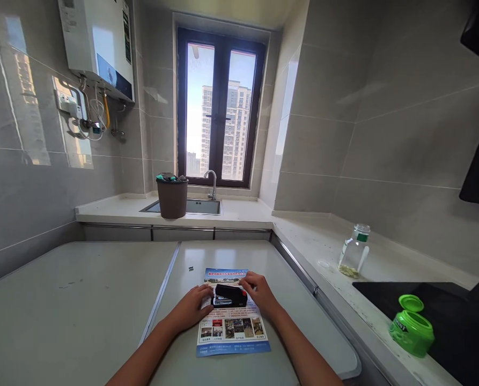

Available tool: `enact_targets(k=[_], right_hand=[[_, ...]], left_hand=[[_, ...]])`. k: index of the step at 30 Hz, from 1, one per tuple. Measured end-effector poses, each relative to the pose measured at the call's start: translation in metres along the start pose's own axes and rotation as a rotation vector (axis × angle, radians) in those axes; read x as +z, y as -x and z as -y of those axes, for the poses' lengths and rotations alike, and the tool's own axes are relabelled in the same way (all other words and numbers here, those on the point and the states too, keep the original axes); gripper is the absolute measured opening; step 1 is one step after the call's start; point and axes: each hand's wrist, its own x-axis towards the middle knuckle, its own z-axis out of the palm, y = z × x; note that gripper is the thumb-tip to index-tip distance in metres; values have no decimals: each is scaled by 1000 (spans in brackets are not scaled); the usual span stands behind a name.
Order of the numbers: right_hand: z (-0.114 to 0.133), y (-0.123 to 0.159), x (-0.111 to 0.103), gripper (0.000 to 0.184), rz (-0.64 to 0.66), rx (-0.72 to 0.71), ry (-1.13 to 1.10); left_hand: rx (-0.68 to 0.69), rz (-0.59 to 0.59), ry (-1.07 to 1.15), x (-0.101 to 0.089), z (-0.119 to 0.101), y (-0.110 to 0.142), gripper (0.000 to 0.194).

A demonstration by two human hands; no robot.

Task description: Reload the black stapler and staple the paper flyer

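A black stapler [230, 296] with a red spot at its right end lies across a printed flyer [233, 348] on the table. Its top arm is raised a little, baring a silvery strip at the left. My left hand [193, 306] has thumb and fingers closed about the stapler's left end. At the right end, my right hand [261, 292] pinches the stapler near the red part; its fingertips are partly hidden. Beyond the flyer's upper left corner lie small dark strips [191, 268], too small to name for sure.
The white table [102, 316] has a seam left of the flyer. Behind it, a brown bucket [172, 198] stands by the sink [203, 206]. Along the right counter [303, 241] are a glass jar [354, 252], a black panel [444, 303] and an open green tub [412, 329].
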Motion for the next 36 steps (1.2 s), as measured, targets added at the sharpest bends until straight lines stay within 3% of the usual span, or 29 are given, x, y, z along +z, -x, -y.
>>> enact_targets(k=[4, 19, 36], right_hand=[[-11, 1, 0, 53, -94, 40, -24], [-21, 2, 0, 48, 27, 64, -29], [-28, 2, 1, 45, 47, 51, -91]], left_hand=[[-40, 10, -1, -1, -2, -1, 24], [-139, -31, 106, -1, 7, -2, 27], [-149, -72, 120, 7, 16, -2, 31]])
